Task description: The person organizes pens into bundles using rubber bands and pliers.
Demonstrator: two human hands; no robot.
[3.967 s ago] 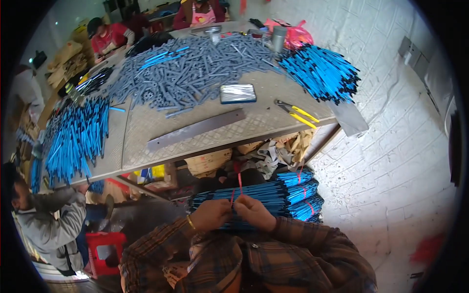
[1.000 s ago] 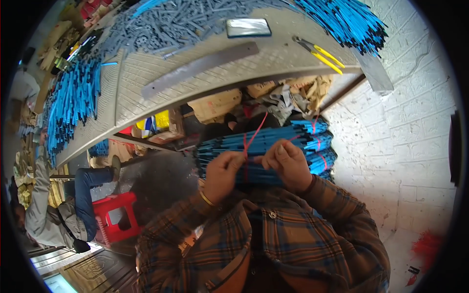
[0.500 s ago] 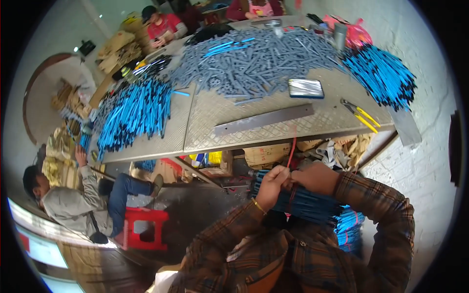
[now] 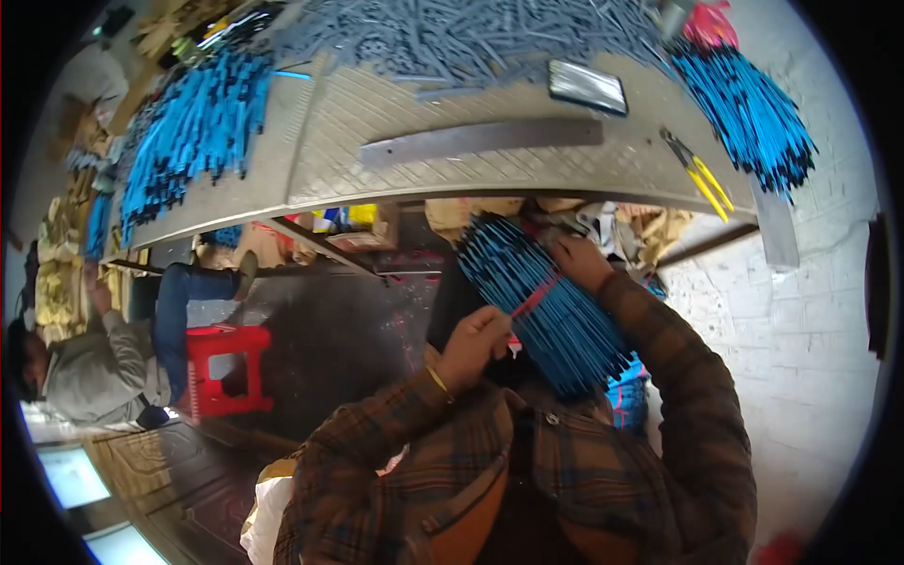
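Note:
A thick bundle of thin blue rods (image 4: 556, 330) with dark tips lies slanted across my lap, just below the table edge. Around its middle runs a red tie strip (image 4: 538, 295). My left hand (image 4: 474, 347) is closed at the near left side of the bundle, pinching the end of that strip. On the far right side, my right hand (image 4: 581, 263) grips the bundle, its fingertips partly hidden. Beside my lap, below the right forearm, another tied blue bundle (image 4: 626, 394) shows in part.
The table (image 4: 330, 179) ahead carries a metal bar (image 4: 480, 142), a phone-like slab (image 4: 587, 87), yellow-handled pliers (image 4: 699, 176), a heap of grey pieces (image 4: 452, 42) and blue rod piles (image 4: 198, 122) (image 4: 749, 118). At left a person (image 4: 89, 367) sits near a red stool (image 4: 229, 370).
My view has tipped downward. The bundle has turned to a steeper slant with its strip facing up. My hands, close together before, have parted; the strip no longer stands upright.

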